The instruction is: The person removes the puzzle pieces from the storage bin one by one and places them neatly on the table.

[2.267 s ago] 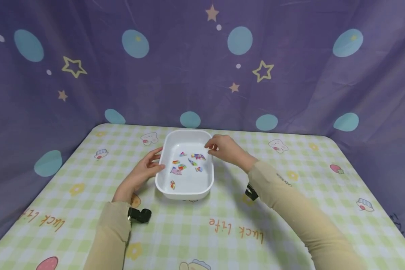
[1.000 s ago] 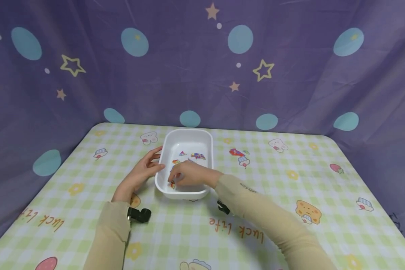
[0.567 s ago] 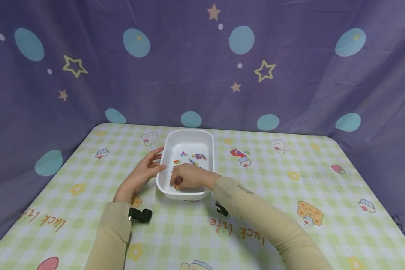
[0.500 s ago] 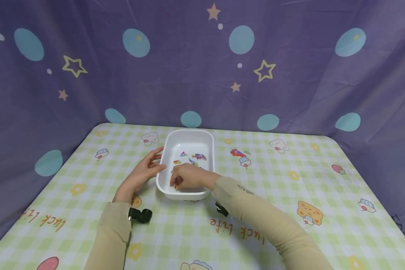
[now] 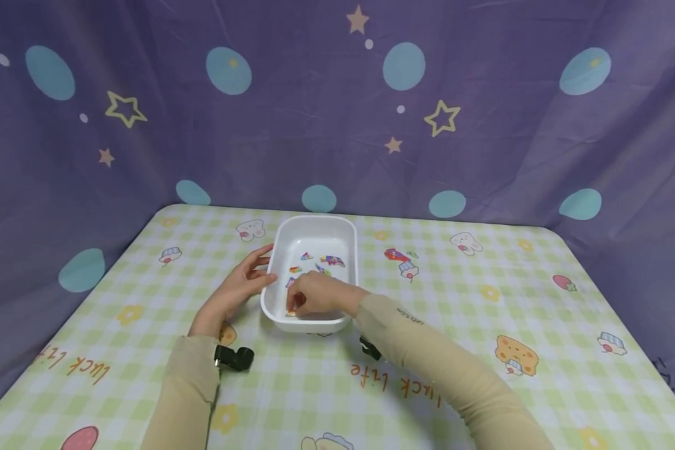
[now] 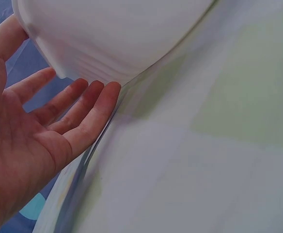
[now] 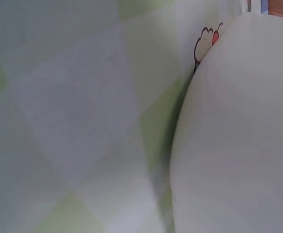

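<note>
A white rectangular tray (image 5: 309, 325) stands on the table with several small, brightly coloured flat pieces on its floor. At its left side my left hand (image 5: 240, 282) holds it, thumb at the rim and fingers against the outer wall; the left wrist view shows those fingers gently bent beside the white wall. My right hand (image 5: 317, 295) reaches down inside the near part of the tray. Its curled fingers touch an orange-and-white piece (image 5: 290, 314); whether they pinch it is hidden. A purple-blue piece (image 5: 333, 260) and a small orange piece (image 5: 295, 269) lie farther back.
A red piece (image 5: 395, 255) and a small green piece (image 5: 412, 254) lie to the right of the tray on the checked tablecloth (image 5: 455, 300). A purple curtain (image 5: 315, 150) hangs behind the table. In the right wrist view the white tray wall (image 7: 238, 126) blocks the right hand's fingertips.
My right hand has moved from the tray's far right rim to its near left part. The orange-and-white piece has shifted slightly towards the near wall. My left hand stays put.
</note>
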A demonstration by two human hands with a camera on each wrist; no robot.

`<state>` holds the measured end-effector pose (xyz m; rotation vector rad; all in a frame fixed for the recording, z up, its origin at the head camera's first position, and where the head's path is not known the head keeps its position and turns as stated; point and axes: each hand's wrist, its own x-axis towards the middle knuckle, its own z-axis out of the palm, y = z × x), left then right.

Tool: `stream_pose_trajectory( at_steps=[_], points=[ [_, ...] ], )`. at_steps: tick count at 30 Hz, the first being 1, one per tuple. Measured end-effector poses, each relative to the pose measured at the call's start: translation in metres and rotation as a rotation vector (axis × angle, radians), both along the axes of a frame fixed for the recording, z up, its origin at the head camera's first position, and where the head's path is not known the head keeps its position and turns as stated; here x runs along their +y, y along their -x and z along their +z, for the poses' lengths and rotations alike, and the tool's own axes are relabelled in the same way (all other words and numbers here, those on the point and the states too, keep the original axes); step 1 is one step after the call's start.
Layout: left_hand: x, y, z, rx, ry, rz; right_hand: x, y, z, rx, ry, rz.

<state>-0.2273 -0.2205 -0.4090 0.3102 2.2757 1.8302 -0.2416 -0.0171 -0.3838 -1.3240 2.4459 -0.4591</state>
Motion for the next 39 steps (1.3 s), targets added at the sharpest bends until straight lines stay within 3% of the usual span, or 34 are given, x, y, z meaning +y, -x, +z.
stream_pose_trajectory(
  at_steps=[11,19,29,39],
  points=[
    [0.001,0.0,0.002,-0.025,0.004,0.014,0.007,0.003,0.005,-0.027,0.024,-0.075],
    [0.002,0.001,0.003,-0.03,-0.005,0.009,0.016,0.004,0.015,-0.034,0.096,-0.061],
    [0.002,0.0,0.003,-0.043,0.009,0.022,0.03,0.008,0.027,0.055,0.138,-0.099],
    [0.003,-0.001,0.005,-0.045,0.009,0.023,0.053,0.018,0.044,0.042,0.196,-0.14]
  ],
)
